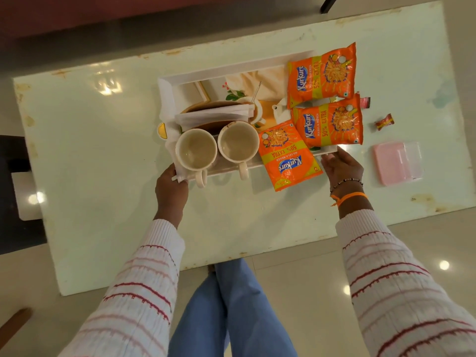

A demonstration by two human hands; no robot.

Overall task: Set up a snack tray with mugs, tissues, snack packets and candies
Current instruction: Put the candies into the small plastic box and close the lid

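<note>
We hold the white tray (167,96) at its near corners: our left hand (171,186) grips the near-left corner, our right hand (341,167) closes on the near-right edge. It sits mid-table (103,124), carrying two mugs (196,150), folded tissues (213,115) and three orange snack packets (322,73). One packet (287,155) overhangs the near rim. Two candies (384,121) lie off the tray, right. We judge the tray must stay level; tilting risks shedding the overhanging packet.
</note>
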